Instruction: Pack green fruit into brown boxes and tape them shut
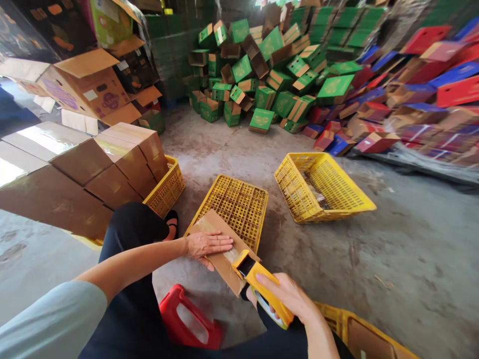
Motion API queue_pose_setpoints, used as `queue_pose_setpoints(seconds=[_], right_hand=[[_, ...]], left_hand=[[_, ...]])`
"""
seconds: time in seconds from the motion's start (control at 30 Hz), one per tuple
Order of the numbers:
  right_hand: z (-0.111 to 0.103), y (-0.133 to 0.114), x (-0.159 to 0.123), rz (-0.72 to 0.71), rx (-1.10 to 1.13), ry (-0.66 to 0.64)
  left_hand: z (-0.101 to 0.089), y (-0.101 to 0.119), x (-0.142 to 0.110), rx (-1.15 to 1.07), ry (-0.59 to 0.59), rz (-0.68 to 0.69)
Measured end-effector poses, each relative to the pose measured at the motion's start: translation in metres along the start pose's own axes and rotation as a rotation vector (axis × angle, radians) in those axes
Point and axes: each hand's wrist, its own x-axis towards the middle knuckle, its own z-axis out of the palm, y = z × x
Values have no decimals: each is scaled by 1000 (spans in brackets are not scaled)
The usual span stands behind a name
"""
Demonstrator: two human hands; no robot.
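My left hand lies flat with fingers stretched over the top of a brown cardboard box. A strip of clear tape runs along that face, partly under the hand. In my right hand is a yellow tape dispenser, its head resting at the box's near right edge. The fingers wrap round its handle. Beneath the box is an upturned yellow crate, its lattice bottom facing up.
Stacked brown boxes rise on the left by a yellow crate. Another yellow crate stands to the right on the concrete floor. A red plastic object lies between my legs. Green boxes and red and blue boxes are heaped behind.
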Motion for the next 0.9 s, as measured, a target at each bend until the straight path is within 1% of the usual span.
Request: queue_pose_setpoints(seconds=[0.1,0.17,0.3,0.4,0.5,0.6,0.77,0.83,0.9], right_hand=[[8,11,-2,-1,20,52],[12,14,-2,4,22,78],[13,10,-6,8,-8,45],[12,7,-12,-23,-20,52],[12,10,-14,-32,-33,67],[12,17,-9,-39,-45,52],[8,24,0,-53,-95,92],[7,24,1,-34,-106,119],[5,25,1,-18,-100,130]], left_hand=[[0,0,1,-4,-1,-7],[1,0,1,0,-1,-1],[5,-2,0,14,2,12],[6,-2,0,25,-18,25],[7,-1,3,33,-55,12],[5,1,4,40,-71,13],[0,10,7,60,-79,9],[2,16,12,61,-98,28],[8,23,19,52,-112,77]])
